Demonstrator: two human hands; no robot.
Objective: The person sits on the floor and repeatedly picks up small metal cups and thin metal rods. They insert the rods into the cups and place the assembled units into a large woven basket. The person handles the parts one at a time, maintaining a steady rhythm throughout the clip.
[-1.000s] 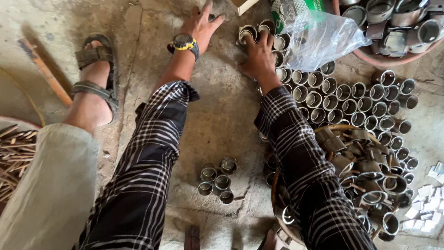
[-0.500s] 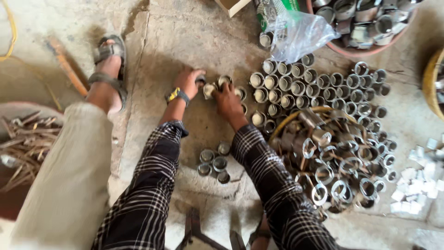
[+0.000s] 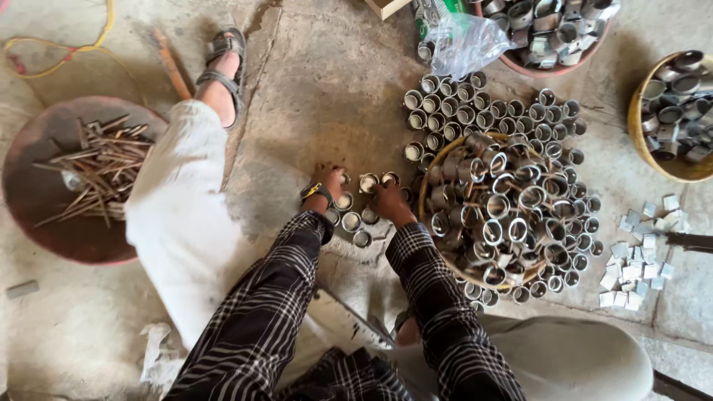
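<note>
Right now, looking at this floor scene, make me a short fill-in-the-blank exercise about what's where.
1. Both hands, the left hand and the right hand, rest among small metal ____ standing on the floor.
2. The left wrist wears a ____.
3. The round tray left of the bent leg holds thin ____.
4. The clear plastic bag lies near the ____ edge of the picture.

Missing words: cups; watch; sticks; top
</note>
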